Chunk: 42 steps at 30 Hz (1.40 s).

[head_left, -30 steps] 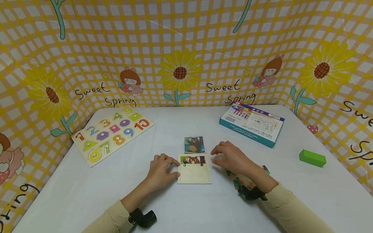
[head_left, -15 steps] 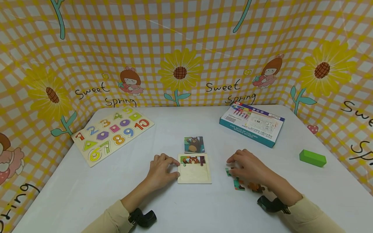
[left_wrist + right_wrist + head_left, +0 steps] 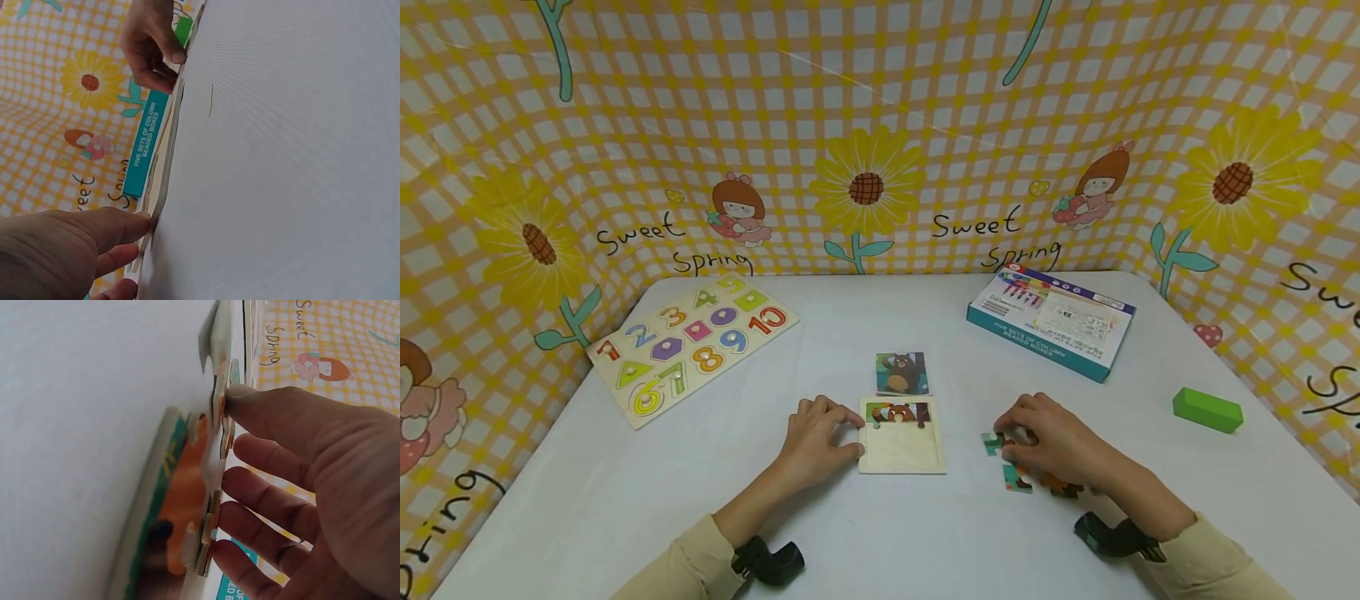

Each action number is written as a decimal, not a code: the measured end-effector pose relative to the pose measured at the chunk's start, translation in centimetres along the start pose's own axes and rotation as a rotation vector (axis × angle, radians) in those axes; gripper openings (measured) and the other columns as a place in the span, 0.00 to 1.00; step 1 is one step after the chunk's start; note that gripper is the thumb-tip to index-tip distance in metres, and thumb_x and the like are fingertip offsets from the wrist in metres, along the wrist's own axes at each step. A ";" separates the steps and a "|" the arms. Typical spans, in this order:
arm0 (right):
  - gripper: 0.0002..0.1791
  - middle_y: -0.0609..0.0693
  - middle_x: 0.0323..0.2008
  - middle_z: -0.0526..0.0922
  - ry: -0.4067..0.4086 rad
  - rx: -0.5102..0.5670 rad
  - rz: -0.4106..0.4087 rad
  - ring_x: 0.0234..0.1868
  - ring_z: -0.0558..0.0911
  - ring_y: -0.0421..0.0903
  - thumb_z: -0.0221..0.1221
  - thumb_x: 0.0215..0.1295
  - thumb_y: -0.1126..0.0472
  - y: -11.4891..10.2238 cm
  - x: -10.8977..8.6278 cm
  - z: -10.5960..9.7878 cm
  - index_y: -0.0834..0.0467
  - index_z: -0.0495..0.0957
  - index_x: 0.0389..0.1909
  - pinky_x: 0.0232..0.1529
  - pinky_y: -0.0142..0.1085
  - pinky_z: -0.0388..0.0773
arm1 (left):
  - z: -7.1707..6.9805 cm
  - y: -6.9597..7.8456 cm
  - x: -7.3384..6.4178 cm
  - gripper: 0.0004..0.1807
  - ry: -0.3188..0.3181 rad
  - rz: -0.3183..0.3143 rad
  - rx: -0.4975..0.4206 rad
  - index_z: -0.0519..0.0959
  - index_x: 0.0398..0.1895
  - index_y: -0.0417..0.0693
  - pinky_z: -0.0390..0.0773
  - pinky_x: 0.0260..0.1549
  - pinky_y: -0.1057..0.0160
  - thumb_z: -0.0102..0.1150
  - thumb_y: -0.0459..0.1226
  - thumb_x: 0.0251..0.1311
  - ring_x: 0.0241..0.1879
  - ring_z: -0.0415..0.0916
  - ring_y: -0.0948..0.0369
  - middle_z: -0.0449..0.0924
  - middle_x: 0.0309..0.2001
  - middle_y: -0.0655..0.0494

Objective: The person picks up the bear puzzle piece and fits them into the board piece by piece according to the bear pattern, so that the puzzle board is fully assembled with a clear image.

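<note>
My left hand (image 3: 815, 442) rests at the left edge of a wooden puzzle tray (image 3: 901, 468), its thumb and fingertips touching the rim. A top strip of bear pieces (image 3: 898, 412) fills the upper part of that tray. To the right, my right hand (image 3: 1060, 442) is low over loose jigsaw pieces, thumb and forefinger on either side of one small piece; whether they grip it is unclear. A green piece (image 3: 992, 443) and a teal-and-red piece (image 3: 1017, 478) lie by the fingertips. Brown pieces (image 3: 1060, 486) are partly hidden under the palm. In the right wrist view, the thumb (image 3: 250, 400) touches a piece.
Directly behind the tray lies a bear picture card (image 3: 902, 372). A number board (image 3: 692, 354) is at the back left, a teal-edged beaded-boxes carton (image 3: 1051, 321) at the back right. The green block (image 3: 1207, 409) sits far right. A patterned cloth (image 3: 865, 100) surrounds the white table.
My right hand has moved right and toward me, from beside the tray to the loose pieces, and lowered among them. The left hand stays at the tray's edge.
</note>
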State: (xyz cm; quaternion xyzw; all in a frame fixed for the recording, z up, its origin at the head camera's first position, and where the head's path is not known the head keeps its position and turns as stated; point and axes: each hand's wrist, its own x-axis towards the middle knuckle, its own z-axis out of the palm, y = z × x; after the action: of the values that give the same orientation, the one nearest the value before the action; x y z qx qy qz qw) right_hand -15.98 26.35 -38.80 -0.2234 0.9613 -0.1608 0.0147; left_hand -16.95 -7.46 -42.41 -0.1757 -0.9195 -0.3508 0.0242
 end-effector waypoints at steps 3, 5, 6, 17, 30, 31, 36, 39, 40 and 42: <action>0.14 0.43 0.38 0.78 -0.005 -0.004 0.002 0.39 0.68 0.40 0.66 0.54 0.52 0.0 0.0 0.0 0.51 0.82 0.41 0.34 0.30 0.65 | 0.0 0.0 0.0 0.13 -0.001 -0.003 0.001 0.82 0.38 0.52 0.58 0.41 0.54 0.69 0.38 0.45 0.42 0.60 0.57 0.72 0.38 0.52; 0.14 0.43 0.38 0.78 -0.008 -0.003 0.000 0.38 0.68 0.40 0.66 0.54 0.53 0.1 0.0 0.0 0.51 0.82 0.41 0.34 0.30 0.65 | 0.0 0.1 0.0 0.13 -0.002 -0.004 -0.001 0.82 0.38 0.52 0.58 0.41 0.54 0.69 0.38 0.45 0.42 0.60 0.57 0.72 0.38 0.52; 0.14 0.43 0.38 0.78 -0.008 -0.002 -0.002 0.38 0.67 0.40 0.66 0.54 0.53 0.1 0.0 0.0 0.51 0.82 0.41 0.34 0.30 0.65 | 0.0 0.1 0.0 0.13 -0.002 -0.005 -0.001 0.82 0.38 0.52 0.58 0.41 0.54 0.69 0.38 0.45 0.42 0.60 0.57 0.72 0.38 0.52; 0.13 0.43 0.37 0.77 0.000 0.013 -0.004 0.37 0.67 0.41 0.66 0.53 0.54 0.1 -0.1 0.2 0.52 0.82 0.40 0.32 0.29 0.64 | 0.0 0.2 -0.1 0.13 -0.002 -0.011 -0.003 0.82 0.37 0.52 0.59 0.41 0.54 0.69 0.38 0.45 0.43 0.60 0.56 0.72 0.39 0.52; 0.15 0.42 0.37 0.78 0.027 0.012 -0.007 0.38 0.68 0.40 0.66 0.54 0.52 -0.5 0.3 0.0 0.53 0.82 0.42 0.34 0.30 0.66 | 0.0 0.1 -0.1 0.13 -0.003 -0.008 0.005 0.82 0.38 0.52 0.58 0.41 0.55 0.69 0.38 0.45 0.42 0.60 0.57 0.72 0.38 0.52; 0.15 0.43 0.37 0.79 0.030 0.014 -0.005 0.38 0.68 0.40 0.66 0.54 0.53 -0.7 0.4 0.0 0.53 0.82 0.42 0.35 0.31 0.67 | 0.0 0.1 -0.1 0.13 -0.003 -0.007 0.006 0.82 0.38 0.52 0.58 0.41 0.55 0.69 0.38 0.45 0.42 0.60 0.57 0.72 0.38 0.52; 0.15 0.43 0.37 0.80 0.048 0.004 -0.001 0.42 0.71 0.43 0.66 0.53 0.54 -1.9 1.1 0.1 0.54 0.83 0.42 0.41 0.38 0.73 | 0.0 0.0 -0.1 0.13 -0.001 -0.003 0.006 0.82 0.38 0.53 0.58 0.41 0.55 0.69 0.38 0.45 0.42 0.60 0.57 0.72 0.38 0.53; 0.14 0.44 0.37 0.81 0.059 -0.010 -0.015 0.43 0.72 0.43 0.66 0.53 0.55 -2.6 1.6 0.2 0.54 0.83 0.41 0.44 0.41 0.74 | 0.1 -0.1 -0.1 0.13 0.001 0.000 0.006 0.82 0.37 0.53 0.58 0.41 0.54 0.69 0.38 0.45 0.42 0.60 0.57 0.71 0.38 0.53; 0.14 0.44 0.37 0.81 0.062 -0.013 -0.022 0.43 0.72 0.43 0.66 0.53 0.56 -2.8 1.8 0.3 0.54 0.83 0.42 0.44 0.41 0.73 | 0.1 -0.1 -0.1 0.13 0.002 0.001 0.005 0.82 0.37 0.53 0.59 0.41 0.54 0.68 0.38 0.45 0.42 0.60 0.57 0.71 0.38 0.53; 0.14 0.44 0.37 0.81 0.066 -0.012 -0.036 0.43 0.72 0.44 0.66 0.53 0.56 -3.4 2.2 0.3 0.54 0.83 0.42 0.44 0.42 0.73 | 0.1 -0.1 -0.1 0.13 0.003 0.001 0.004 0.82 0.37 0.53 0.59 0.41 0.54 0.68 0.38 0.45 0.42 0.60 0.57 0.72 0.38 0.53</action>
State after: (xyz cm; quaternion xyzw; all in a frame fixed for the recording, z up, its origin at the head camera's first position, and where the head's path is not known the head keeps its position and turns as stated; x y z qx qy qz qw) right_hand -16.54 22.43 -37.93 -0.2354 0.9580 -0.1627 -0.0210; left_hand -16.93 -7.49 -42.53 -0.1755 -0.9202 -0.3490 0.0263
